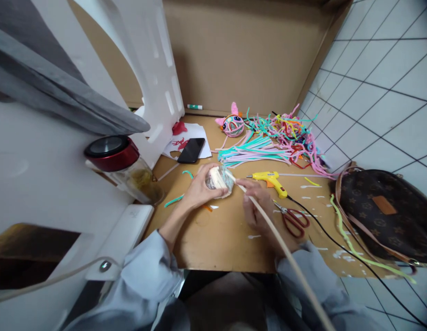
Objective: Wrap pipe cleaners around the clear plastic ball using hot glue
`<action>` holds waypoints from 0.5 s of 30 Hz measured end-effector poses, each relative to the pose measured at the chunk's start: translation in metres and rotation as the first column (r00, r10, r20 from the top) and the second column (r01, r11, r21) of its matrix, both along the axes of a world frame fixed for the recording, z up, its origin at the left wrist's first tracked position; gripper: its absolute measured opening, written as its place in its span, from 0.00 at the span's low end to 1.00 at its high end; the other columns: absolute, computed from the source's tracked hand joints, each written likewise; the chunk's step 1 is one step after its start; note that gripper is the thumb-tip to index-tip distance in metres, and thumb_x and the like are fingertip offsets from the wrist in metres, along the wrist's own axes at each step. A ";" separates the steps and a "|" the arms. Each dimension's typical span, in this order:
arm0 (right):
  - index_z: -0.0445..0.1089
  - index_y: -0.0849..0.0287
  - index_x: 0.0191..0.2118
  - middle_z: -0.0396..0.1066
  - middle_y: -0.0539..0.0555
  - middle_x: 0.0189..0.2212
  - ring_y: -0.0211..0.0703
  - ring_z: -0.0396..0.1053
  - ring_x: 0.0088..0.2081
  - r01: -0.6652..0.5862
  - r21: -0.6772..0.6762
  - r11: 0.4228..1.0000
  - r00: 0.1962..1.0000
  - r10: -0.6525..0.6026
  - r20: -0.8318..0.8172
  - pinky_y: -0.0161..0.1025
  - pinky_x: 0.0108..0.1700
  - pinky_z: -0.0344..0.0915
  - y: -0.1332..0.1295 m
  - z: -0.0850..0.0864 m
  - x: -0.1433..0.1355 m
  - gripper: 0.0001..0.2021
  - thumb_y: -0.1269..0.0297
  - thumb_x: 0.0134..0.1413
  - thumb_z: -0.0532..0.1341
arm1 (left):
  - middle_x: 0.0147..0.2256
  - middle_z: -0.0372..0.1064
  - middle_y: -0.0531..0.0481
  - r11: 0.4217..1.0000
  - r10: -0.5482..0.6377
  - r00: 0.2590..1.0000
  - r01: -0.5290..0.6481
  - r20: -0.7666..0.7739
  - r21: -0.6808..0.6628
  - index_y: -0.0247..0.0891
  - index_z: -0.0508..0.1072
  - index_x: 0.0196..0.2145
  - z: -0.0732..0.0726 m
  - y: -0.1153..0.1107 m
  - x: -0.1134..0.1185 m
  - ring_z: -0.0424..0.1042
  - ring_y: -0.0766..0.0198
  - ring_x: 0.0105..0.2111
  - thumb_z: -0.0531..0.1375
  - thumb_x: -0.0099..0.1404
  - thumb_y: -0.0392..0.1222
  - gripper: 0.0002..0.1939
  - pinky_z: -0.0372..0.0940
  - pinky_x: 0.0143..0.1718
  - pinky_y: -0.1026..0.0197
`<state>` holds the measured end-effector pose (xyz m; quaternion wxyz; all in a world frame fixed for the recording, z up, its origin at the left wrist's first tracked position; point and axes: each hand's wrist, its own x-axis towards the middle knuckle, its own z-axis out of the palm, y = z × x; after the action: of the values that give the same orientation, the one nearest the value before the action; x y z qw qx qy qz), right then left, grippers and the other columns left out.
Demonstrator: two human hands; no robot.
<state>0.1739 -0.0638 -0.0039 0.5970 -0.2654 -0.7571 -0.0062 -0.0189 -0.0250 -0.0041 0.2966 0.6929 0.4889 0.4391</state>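
Observation:
Above the middle of the brown table, my left hand (199, 187) is wrapped round a small round clear ball (219, 182) that is partly covered with cream strips. To its right, my right hand (256, 202) pinches a long cream strip (280, 241), whose upper end meets the ball's right side. The strip runs down across my right forearm and out of the bottom of the view. Just right of my right hand lie a yellow glue gun (273, 181) and red-handled scissors (294, 220).
Behind are a black phone (191, 151), a pink decorated ball (233, 125), bundled pastel strips (253, 151) and a tangled pile (292, 128). A red-lidded jar (130, 170) stands left; a brown handbag (385, 214) sits right. The glue gun's black cord (332, 239) crosses the right side.

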 end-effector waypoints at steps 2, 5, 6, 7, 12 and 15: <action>0.59 0.53 0.46 0.76 0.61 0.49 0.45 0.76 0.52 -0.081 -0.046 0.996 0.995 0.083 0.052 0.46 0.48 0.76 -0.002 -0.002 0.000 0.08 0.73 0.64 0.52 | 0.54 0.65 0.43 1.000 0.001 0.999 0.000 -0.032 0.023 0.40 0.67 0.52 0.001 0.000 -0.001 0.68 0.48 0.57 0.69 0.46 0.48 0.36 0.62 0.60 0.46; 0.58 0.53 0.51 0.73 0.61 0.54 0.44 0.72 0.57 -0.175 -0.048 0.983 0.981 0.178 0.082 0.45 0.53 0.75 0.001 -0.005 0.002 0.14 0.76 0.63 0.52 | 0.55 0.65 0.41 0.999 0.010 0.998 -0.007 -0.060 0.049 0.38 0.67 0.52 0.004 0.000 -0.001 0.67 0.47 0.57 0.69 0.46 0.49 0.35 0.62 0.60 0.45; 0.58 0.52 0.52 0.73 0.61 0.55 0.44 0.72 0.58 -0.196 -0.026 0.980 0.977 0.197 0.082 0.45 0.55 0.75 0.003 -0.006 0.002 0.15 0.77 0.63 0.52 | 0.54 0.66 0.41 0.998 0.009 0.998 -0.005 -0.066 0.055 0.37 0.67 0.51 0.005 0.000 -0.001 0.68 0.48 0.56 0.68 0.47 0.49 0.34 0.63 0.59 0.46; 0.57 0.52 0.53 0.72 0.60 0.56 0.44 0.71 0.59 -0.210 -0.004 0.978 0.974 0.209 0.081 0.45 0.56 0.74 0.005 -0.008 0.002 0.16 0.77 0.63 0.52 | 0.53 0.67 0.41 0.998 0.003 0.997 0.002 -0.074 0.060 0.37 0.67 0.51 0.006 -0.001 -0.001 0.69 0.48 0.55 0.68 0.48 0.48 0.33 0.63 0.59 0.46; 0.57 0.50 0.58 0.72 0.57 0.57 0.42 0.69 0.61 -0.209 0.076 0.975 0.977 0.204 0.065 0.46 0.58 0.75 0.014 -0.017 -0.002 0.19 0.76 0.65 0.50 | 0.52 0.70 0.44 0.993 -0.024 0.995 0.034 -0.098 0.110 0.40 0.69 0.51 0.008 -0.002 -0.001 0.71 0.50 0.52 0.68 0.49 0.48 0.31 0.66 0.56 0.48; 0.58 0.52 0.58 0.72 0.58 0.57 0.44 0.68 0.62 -0.204 0.105 0.973 0.978 0.197 0.073 0.49 0.59 0.74 0.015 -0.020 -0.003 0.19 0.76 0.65 0.51 | 0.52 0.71 0.43 0.991 -0.020 0.993 0.035 -0.112 0.133 0.39 0.70 0.51 0.009 -0.003 -0.001 0.72 0.49 0.52 0.68 0.50 0.47 0.30 0.66 0.56 0.48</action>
<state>0.1712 -0.0492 -0.0241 0.5848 -0.1534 -0.7965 0.0035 -0.0204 -0.0283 0.0044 0.2277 0.7414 0.4642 0.4278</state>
